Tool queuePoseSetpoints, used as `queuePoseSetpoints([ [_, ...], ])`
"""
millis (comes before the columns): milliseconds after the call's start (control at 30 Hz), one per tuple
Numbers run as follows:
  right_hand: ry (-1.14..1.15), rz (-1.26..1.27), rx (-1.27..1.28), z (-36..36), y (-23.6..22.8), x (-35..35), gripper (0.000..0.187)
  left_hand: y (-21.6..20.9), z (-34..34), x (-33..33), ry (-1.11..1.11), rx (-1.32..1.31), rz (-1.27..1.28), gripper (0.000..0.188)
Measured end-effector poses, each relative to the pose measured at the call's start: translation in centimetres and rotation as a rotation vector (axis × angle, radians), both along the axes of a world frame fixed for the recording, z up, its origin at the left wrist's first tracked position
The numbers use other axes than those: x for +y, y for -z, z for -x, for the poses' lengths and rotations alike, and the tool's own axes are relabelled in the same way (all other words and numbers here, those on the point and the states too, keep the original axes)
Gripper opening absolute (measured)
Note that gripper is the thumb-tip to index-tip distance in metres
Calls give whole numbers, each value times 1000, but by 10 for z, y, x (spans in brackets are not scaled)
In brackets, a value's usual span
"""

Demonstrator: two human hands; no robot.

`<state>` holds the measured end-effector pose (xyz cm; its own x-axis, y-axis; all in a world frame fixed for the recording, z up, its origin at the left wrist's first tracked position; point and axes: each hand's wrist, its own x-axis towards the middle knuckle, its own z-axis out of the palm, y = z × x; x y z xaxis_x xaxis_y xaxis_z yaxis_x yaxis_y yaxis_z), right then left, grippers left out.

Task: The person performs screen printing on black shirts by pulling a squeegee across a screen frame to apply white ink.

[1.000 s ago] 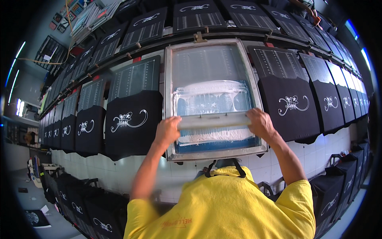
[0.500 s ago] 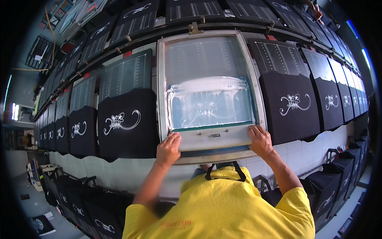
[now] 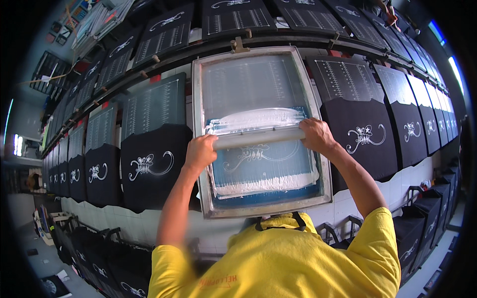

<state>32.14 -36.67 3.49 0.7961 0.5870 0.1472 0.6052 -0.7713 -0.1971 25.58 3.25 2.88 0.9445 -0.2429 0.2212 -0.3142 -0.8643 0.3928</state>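
Note:
A screen-printing frame (image 3: 325,186) with a pale metal border lies over a printing board straight in front of me. Across its mesh runs a wide, pale squeegee (image 3: 258,139). My left hand (image 3: 200,151) grips the squeegee's left end, and my right hand (image 3: 318,135) is closed around its right end. White ink (image 3: 258,118) is piled along the squeegee's far side. Another band of white ink (image 3: 268,185) lies near the frame's close edge. Between them a floral scroll design (image 3: 248,158) shows through the blue mesh.
Black fabric pieces with white scroll prints lie on boards to the left (image 3: 154,164) and right (image 3: 362,134). A dark rail (image 3: 174,51) with a metal clamp (image 3: 239,45) runs behind the frame. At the far upper right, another person's hand (image 3: 395,22) shows.
Both hands have pushed the squeegee away from me, from the frame's near edge to mid-mesh. A band of white ink now shows near the close edge.

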Motion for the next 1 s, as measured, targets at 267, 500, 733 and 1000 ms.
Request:
queuePoseSetpoints([
  [267,86,-9,123,-20,-41,12,19,-25,-28,13,4,174,-40,29],
  [500,104,-63,30,29,-70,4,23,-63,15,0,-72,70,-34,27],
  [733,-9,-175,-121,142,-25,-23,21,-31,138,-21,-46,-7,-14,34],
  [1000,22,-109,-21,219,-13,-29,27,0,221,-39,-109,22,39,34],
])
